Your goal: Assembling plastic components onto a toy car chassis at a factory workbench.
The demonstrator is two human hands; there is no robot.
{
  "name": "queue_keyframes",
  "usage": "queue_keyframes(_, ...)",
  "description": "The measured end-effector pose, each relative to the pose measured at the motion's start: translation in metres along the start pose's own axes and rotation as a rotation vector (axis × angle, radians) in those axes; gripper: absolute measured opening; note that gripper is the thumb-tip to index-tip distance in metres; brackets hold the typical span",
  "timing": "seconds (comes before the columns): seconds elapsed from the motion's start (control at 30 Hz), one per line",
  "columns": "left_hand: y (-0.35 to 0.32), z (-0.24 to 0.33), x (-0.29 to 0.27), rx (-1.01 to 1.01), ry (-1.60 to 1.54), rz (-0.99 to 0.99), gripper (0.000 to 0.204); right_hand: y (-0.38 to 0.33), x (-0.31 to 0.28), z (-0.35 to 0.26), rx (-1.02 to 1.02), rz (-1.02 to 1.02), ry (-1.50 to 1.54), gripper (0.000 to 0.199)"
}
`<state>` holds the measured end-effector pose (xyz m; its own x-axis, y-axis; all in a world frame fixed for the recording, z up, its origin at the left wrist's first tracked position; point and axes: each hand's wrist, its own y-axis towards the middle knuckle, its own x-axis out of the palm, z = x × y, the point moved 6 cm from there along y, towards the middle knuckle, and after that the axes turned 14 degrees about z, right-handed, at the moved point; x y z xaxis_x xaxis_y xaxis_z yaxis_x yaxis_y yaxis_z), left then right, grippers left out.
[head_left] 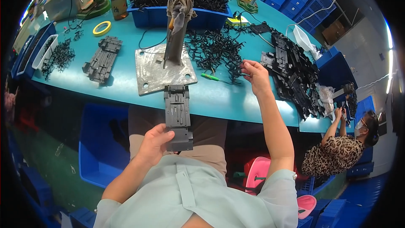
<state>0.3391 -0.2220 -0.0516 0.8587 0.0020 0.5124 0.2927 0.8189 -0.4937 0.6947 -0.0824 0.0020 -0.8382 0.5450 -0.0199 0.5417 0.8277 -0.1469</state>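
My left hand (155, 141) grips the near end of a black moulded plastic part (178, 109), a long plate with slots and ridges. The part's far end meets the table's near edge by a metal base plate (145, 69) with a post (174, 44) standing on it. My right hand (256, 75) is over the right side of a loose heap of small black plastic pieces (215, 50). Its fingertips are pinched together; whatever is between them is too small to make out. A green-handled screwdriver (211, 77) lies beside the heap.
Another black moulded part (102, 59) and a yellow tape roll (101, 28) lie at left. Many moulded parts (295, 74) are piled at right. A blue bin (202, 18) of black pieces stands behind the post. At far right a person (341, 147) works.
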Motion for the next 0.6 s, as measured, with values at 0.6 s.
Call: queue_keyframes(0.6,0.007,-0.005,-0.006,-0.036,-0.001,0.025,0.026,-0.081,0.017,0.042,0.193,-0.183,0.042,0.014)
